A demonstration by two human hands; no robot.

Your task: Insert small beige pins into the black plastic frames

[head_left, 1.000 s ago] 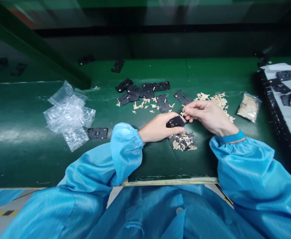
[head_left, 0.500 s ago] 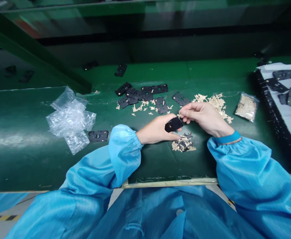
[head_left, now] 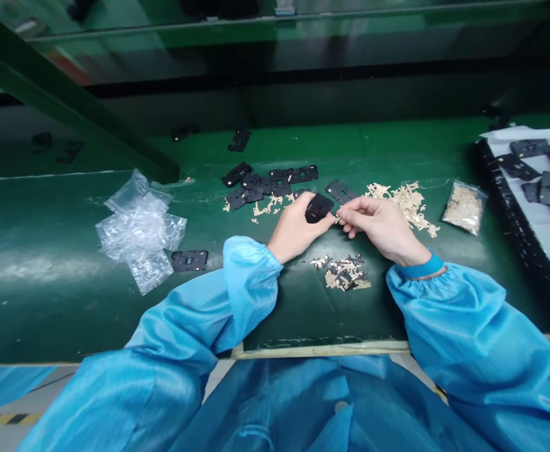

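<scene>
My left hand [head_left: 296,227] is closed around a black plastic plate [head_left: 319,207], holding it tilted above the bench. Close to its right edge, my right hand [head_left: 373,223] pinches a small pale piece [head_left: 337,219] between thumb and fingertips; its exact shape is hidden. Below both hands lies a small heap of mixed pale and black bits [head_left: 348,274]. Beyond my left hand, several black plates [head_left: 257,183] lie loosely overlapped, with pale pieces [head_left: 275,204] scattered before them. Behind my right hand spreads a larger pile of pale pieces [head_left: 410,202].
Clear plastic bags [head_left: 140,229] are heaped at the left, beside a single black plate [head_left: 189,260]. A zip bag of pale pieces [head_left: 464,207] lies at the right. Further right stands a black-edged tray [head_left: 496,188] holding black plates. A green post [head_left: 91,119] rises at the left.
My left hand has moved up and slightly right with the black plate, turning it. More of the small mixed heap shows now. My right hand stays pinched close by; the view has shifted slightly.
</scene>
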